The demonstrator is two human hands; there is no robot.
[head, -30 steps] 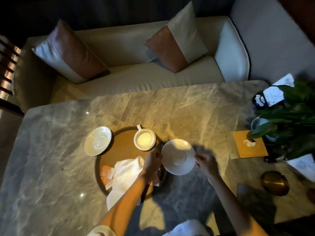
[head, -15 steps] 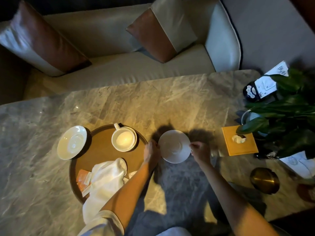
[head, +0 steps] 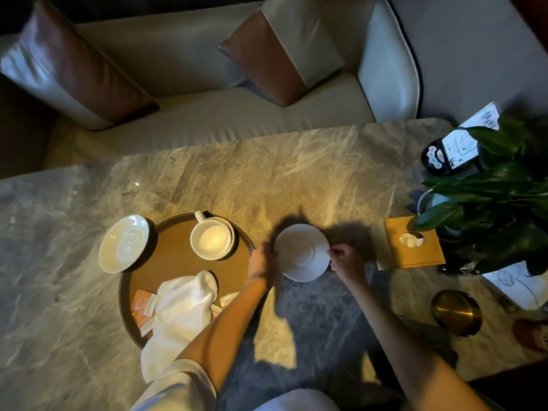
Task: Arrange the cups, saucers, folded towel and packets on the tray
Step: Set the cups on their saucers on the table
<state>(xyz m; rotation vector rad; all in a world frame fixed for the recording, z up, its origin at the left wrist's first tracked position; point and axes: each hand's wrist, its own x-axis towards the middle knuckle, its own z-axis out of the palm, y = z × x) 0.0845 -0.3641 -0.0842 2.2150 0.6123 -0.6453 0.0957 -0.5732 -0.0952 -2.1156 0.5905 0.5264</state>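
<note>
A round brown tray lies on the marble table. On it stand a white cup on a saucer, a crumpled white towel that hangs over the near rim, and orange packets. A second white saucer leans on the tray's left rim. To the right of the tray I hold an upside-down white saucer with both hands: my left hand grips its left edge and my right hand pinches its right edge.
A yellow tissue box and a leafy potted plant stand at the right. A brass bowl sits near the right front edge, with paper cards beside it. Beyond the table is a cream sofa with cushions.
Both hands have carried the upside-down saucer away from the tray's right rim, to the right over the bare table. The camera view has shifted a little.
</note>
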